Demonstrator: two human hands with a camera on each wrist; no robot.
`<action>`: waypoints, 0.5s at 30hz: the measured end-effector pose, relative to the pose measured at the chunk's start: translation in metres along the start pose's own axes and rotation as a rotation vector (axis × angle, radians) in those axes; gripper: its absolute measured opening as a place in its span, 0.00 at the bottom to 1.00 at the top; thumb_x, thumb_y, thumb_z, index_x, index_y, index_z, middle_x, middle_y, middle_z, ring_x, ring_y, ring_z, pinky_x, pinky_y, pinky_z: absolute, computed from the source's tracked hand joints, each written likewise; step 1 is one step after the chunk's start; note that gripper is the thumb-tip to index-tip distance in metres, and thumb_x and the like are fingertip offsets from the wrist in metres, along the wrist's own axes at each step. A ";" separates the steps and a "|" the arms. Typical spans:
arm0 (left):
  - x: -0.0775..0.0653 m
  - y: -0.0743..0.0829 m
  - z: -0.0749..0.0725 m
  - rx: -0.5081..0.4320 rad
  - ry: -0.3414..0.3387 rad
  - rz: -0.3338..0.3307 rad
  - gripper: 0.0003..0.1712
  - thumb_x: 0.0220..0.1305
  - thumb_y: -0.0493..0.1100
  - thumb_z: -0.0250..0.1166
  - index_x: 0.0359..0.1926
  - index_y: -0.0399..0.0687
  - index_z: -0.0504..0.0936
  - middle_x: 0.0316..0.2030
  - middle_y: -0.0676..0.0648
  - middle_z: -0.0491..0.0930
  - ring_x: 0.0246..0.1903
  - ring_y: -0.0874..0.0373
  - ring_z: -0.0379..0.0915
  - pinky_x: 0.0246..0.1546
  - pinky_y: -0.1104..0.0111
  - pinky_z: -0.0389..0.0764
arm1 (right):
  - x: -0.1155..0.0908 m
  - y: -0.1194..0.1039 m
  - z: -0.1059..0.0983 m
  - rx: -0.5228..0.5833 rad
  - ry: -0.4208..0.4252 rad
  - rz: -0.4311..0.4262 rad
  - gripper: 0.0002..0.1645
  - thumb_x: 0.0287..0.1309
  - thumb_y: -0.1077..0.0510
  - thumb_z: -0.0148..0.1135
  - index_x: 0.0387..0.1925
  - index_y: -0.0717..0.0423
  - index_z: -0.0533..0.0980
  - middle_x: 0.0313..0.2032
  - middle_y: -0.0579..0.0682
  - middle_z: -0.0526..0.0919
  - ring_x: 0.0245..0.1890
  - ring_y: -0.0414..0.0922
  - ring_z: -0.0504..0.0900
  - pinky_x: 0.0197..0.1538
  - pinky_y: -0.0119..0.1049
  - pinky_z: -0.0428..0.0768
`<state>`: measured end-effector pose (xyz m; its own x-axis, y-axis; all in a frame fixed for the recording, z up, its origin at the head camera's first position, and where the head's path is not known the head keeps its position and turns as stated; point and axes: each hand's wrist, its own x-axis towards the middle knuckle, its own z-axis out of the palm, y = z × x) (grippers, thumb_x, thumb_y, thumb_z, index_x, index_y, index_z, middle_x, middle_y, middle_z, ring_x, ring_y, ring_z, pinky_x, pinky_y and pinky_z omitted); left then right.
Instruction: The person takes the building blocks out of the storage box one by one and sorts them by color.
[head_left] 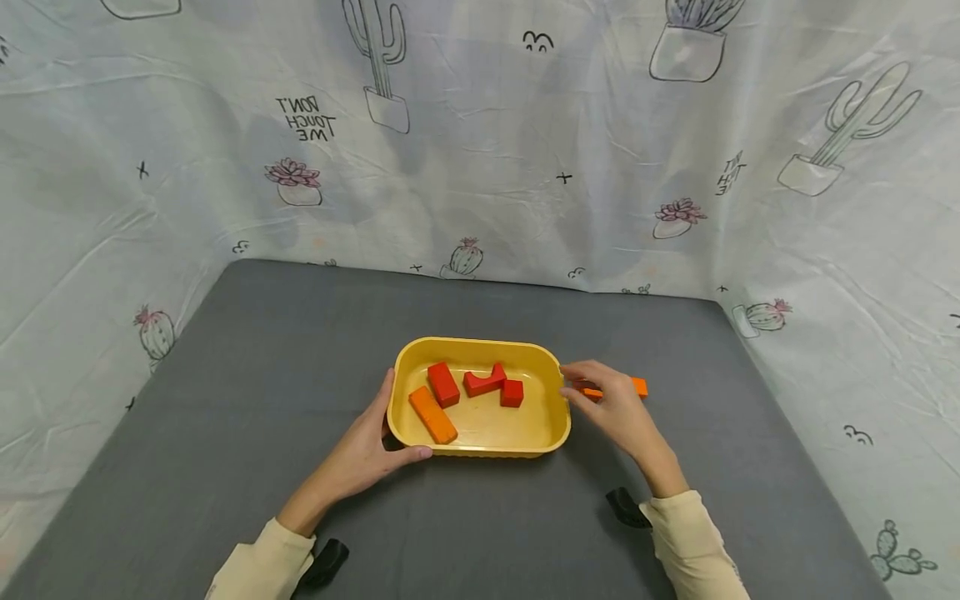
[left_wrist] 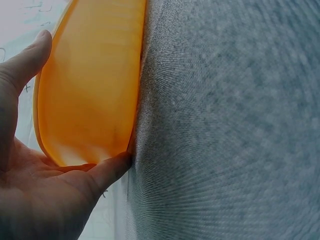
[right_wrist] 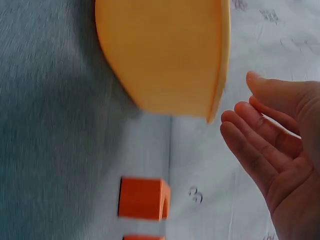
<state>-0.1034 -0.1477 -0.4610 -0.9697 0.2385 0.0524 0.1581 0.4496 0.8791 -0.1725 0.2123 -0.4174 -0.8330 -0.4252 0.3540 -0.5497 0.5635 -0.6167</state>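
A yellow plastic tub point(head_left: 480, 432) stands on the grey cloth. My left hand point(head_left: 366, 448) holds its left end, thumb on the near rim and fingers along the side; the left wrist view shows the tub wall point(left_wrist: 92, 85) between them. Inside lie a red rectangular block point(head_left: 443, 385), a red arch-cut block point(head_left: 480, 384), a small red cube point(head_left: 512, 394) and a long orange block point(head_left: 432, 415). My right hand point(head_left: 617, 410) is beside the right rim, fingers loosely bent and holding nothing. Partly hidden behind it is orange block material point(head_left: 640, 387).
In the right wrist view, an orange block with a hollow point(right_wrist: 140, 198) lies beyond the tub, with another orange piece point(right_wrist: 143, 238) at the lower edge. A grey cloth point(head_left: 300, 333) covers the table. White printed curtains point(head_left: 480, 150) enclose the back and sides.
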 end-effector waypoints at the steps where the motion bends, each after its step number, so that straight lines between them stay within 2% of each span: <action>1: 0.000 0.000 0.000 0.003 0.000 -0.003 0.73 0.50 0.57 0.77 0.78 0.48 0.31 0.77 0.43 0.36 0.73 0.46 0.48 0.67 0.54 0.59 | 0.001 -0.003 0.002 -0.010 -0.003 -0.004 0.21 0.52 0.68 0.72 0.49 0.66 0.80 0.45 0.58 0.83 0.41 0.49 0.84 0.42 0.45 0.85; 4: 0.001 0.000 -0.001 0.015 0.001 -0.013 0.73 0.49 0.58 0.77 0.78 0.47 0.31 0.77 0.42 0.37 0.73 0.46 0.48 0.67 0.53 0.59 | 0.004 -0.012 0.010 -0.052 0.002 -0.001 0.20 0.53 0.65 0.72 0.49 0.66 0.81 0.44 0.58 0.84 0.38 0.49 0.83 0.39 0.44 0.84; 9: 0.001 0.000 0.000 0.028 0.003 -0.019 0.73 0.50 0.59 0.76 0.78 0.46 0.32 0.77 0.41 0.37 0.73 0.45 0.49 0.67 0.53 0.59 | 0.010 -0.029 0.027 -0.146 0.026 0.032 0.19 0.54 0.59 0.73 0.48 0.61 0.83 0.45 0.52 0.85 0.42 0.49 0.82 0.46 0.46 0.82; 11: 0.001 0.001 0.000 0.026 0.005 -0.018 0.73 0.50 0.58 0.77 0.78 0.46 0.32 0.77 0.42 0.37 0.72 0.45 0.49 0.66 0.53 0.60 | 0.013 -0.037 0.035 -0.146 0.021 0.031 0.19 0.53 0.58 0.73 0.47 0.60 0.83 0.44 0.51 0.86 0.44 0.49 0.83 0.49 0.46 0.82; 15: 0.001 0.000 0.002 0.013 0.005 -0.011 0.73 0.50 0.57 0.77 0.78 0.46 0.32 0.77 0.42 0.37 0.72 0.46 0.50 0.66 0.53 0.60 | 0.015 -0.048 0.056 -0.127 -0.026 -0.002 0.18 0.52 0.58 0.74 0.45 0.61 0.84 0.43 0.51 0.86 0.41 0.49 0.83 0.45 0.42 0.83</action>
<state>-0.1038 -0.1461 -0.4616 -0.9723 0.2293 0.0452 0.1498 0.4632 0.8735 -0.1546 0.1391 -0.4220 -0.8312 -0.4433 0.3355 -0.5558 0.6473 -0.5216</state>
